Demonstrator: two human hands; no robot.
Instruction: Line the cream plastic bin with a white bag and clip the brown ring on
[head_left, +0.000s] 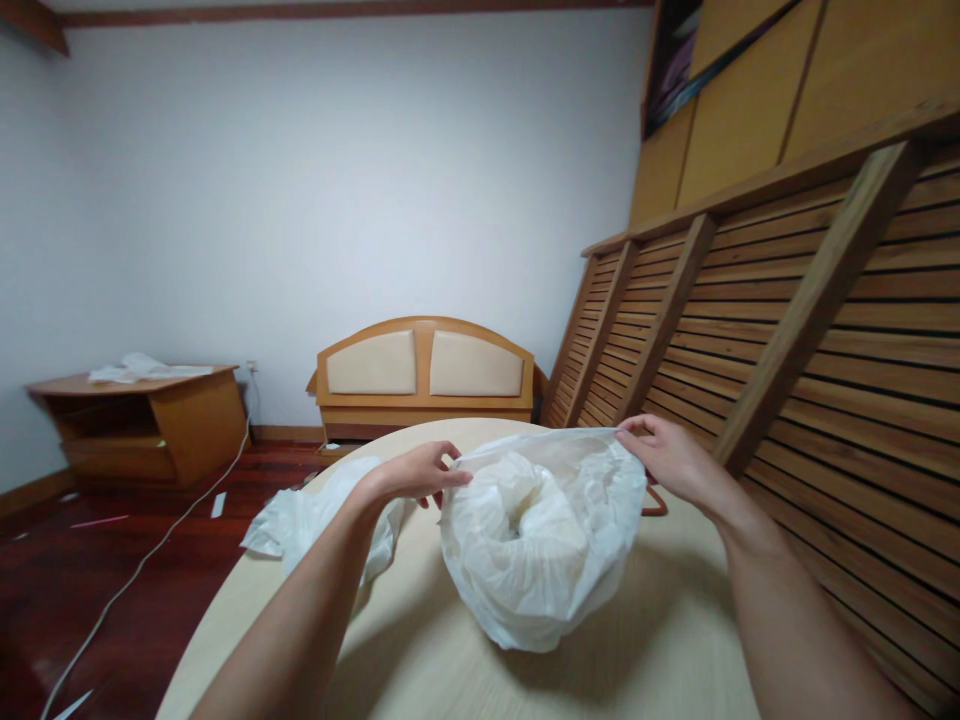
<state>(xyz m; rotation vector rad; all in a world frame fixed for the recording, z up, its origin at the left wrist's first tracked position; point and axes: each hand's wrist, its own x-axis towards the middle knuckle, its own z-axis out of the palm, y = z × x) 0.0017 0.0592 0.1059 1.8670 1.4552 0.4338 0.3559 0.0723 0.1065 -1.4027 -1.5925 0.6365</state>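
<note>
Taking the white plastic bag (536, 600) as the hub of our clock, we find it over the near half of the round pale-wood table (637, 660), its film gathered into a puckered hollow in the middle. Our right hand (651, 445), at 2 o'clock, pinches the rim between thumb and finger; our left hand (431, 473), at 10, touches the rim with its fingertips, but we cannot tell whether they are closed on the film. We judge the grip sits on opposite sides because film this limp would sag without two points of support, and the rim does run fairly straight between us. At 9 o'clock a crumpled white plastic sheet (292, 520) lies by the table's edge, probably pushed aside to leave us room. Off at 2, the slatted wooden panel (757, 340) slants as though leaned there for storage, and at 11 the padded headboard (422, 365) stands low along the wall. Our left forearm covers part of the crumpled sheet, and a reddish-brown object (655, 503) behind the bag, just past 2, shows only a curved edge. We cannot make out what, if anything, fills the bag, nor whether its underside rests on the table or hangs just above it
</note>
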